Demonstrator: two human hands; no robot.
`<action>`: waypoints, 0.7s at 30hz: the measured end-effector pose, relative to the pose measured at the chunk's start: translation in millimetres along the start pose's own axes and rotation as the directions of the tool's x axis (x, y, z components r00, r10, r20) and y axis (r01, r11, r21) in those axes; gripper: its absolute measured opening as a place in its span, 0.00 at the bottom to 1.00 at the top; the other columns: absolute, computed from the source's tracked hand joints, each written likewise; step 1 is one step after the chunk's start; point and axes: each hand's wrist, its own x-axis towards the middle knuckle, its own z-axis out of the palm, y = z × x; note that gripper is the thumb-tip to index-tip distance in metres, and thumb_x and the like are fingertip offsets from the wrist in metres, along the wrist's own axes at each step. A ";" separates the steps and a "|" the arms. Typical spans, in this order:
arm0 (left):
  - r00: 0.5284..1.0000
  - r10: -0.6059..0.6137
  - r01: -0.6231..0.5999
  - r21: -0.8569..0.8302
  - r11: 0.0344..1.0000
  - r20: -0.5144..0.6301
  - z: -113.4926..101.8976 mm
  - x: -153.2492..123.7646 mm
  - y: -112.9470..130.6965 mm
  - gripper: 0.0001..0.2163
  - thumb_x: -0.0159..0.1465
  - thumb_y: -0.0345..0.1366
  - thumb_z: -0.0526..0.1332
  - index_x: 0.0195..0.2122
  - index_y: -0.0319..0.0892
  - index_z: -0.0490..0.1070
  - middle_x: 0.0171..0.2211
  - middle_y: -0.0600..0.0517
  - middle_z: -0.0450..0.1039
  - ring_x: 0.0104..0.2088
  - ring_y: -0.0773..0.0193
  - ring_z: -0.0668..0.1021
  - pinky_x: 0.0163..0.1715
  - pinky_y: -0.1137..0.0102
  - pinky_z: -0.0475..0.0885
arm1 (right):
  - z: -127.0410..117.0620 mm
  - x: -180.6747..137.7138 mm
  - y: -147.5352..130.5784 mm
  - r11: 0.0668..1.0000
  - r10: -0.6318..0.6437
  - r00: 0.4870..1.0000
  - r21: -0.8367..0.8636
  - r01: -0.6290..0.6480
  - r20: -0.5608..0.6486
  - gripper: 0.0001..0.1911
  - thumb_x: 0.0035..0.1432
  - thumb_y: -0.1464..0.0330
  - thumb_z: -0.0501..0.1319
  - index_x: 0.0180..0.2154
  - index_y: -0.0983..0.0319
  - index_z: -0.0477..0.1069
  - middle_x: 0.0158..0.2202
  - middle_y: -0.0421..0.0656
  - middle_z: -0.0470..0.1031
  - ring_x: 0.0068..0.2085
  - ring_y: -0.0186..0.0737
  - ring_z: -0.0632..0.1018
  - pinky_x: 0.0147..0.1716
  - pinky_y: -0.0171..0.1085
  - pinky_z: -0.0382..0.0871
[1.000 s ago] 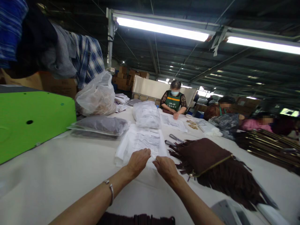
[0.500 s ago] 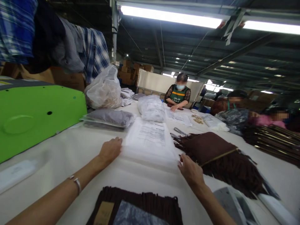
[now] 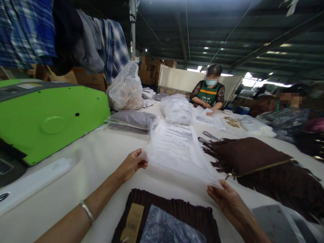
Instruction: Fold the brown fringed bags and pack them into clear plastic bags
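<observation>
White and filmy, the flat printed plastic bag [image 3: 177, 148] lies in front of us on the long cream-coloured table [image 3: 101, 148], its near edge stretched between our two hands, which are well apart. Our left hand [image 3: 135, 162] pinches the near left corner between thumb and fingers; our right hand [image 3: 226, 195] grips the near right corner. We cannot tell how many layers lie beneath. Closest to us sits a dark brown fringed suede-like piece [image 3: 187, 207], bearing a tan card tag with a barcode [image 3: 133, 219] and a shiny grey-blue plastic sheet [image 3: 168, 226]. Beyond the printed bag's far end rests a bulky, crumpled white plastic bundle [image 3: 177, 109], with a clear packet of grey contents [image 3: 134, 118] to its left. On our right we see a brown fringed pouch with a gold-toned zip [image 3: 253, 155]; on our left, a bright green machine casing [image 3: 55, 118].
</observation>
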 end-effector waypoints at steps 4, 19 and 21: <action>0.993 0.036 -0.056 0.188 0.981 0.109 1.8 -12.4 -9.8 0.18 0.56 0.51 0.61 0.22 0.45 0.57 0.20 0.60 0.57 0.23 0.68 0.65 0.26 0.73 0.63 | 1.0 -13.2 10.1 0.928 -0.058 0.998 -0.368 0.063 0.025 0.24 0.37 0.61 0.72 0.26 0.56 0.56 0.20 0.33 0.71 0.25 0.38 0.78 0.28 0.34 0.72; 0.965 -0.149 0.038 0.443 0.896 0.218 -9.9 -83.1 0.8 0.21 0.68 0.52 0.40 0.27 0.47 0.61 0.26 0.56 0.68 0.30 0.61 0.73 0.34 0.69 0.64 | -24.9 -45.3 19.9 0.711 0.070 0.998 -0.701 -0.049 0.001 0.12 0.44 0.61 0.61 0.26 0.55 0.56 0.18 0.31 0.63 0.18 0.35 0.68 0.16 0.32 0.62; 0.959 -0.194 0.090 0.425 0.900 0.206 -6.9 -94.4 6.1 0.21 0.68 0.53 0.40 0.28 0.47 0.61 0.27 0.56 0.69 0.31 0.61 0.73 0.34 0.70 0.65 | -34.0 -52.4 26.1 0.709 0.091 0.996 -0.701 -0.074 -0.013 0.14 0.45 0.58 0.62 0.26 0.55 0.58 0.19 0.32 0.65 0.19 0.36 0.70 0.17 0.33 0.63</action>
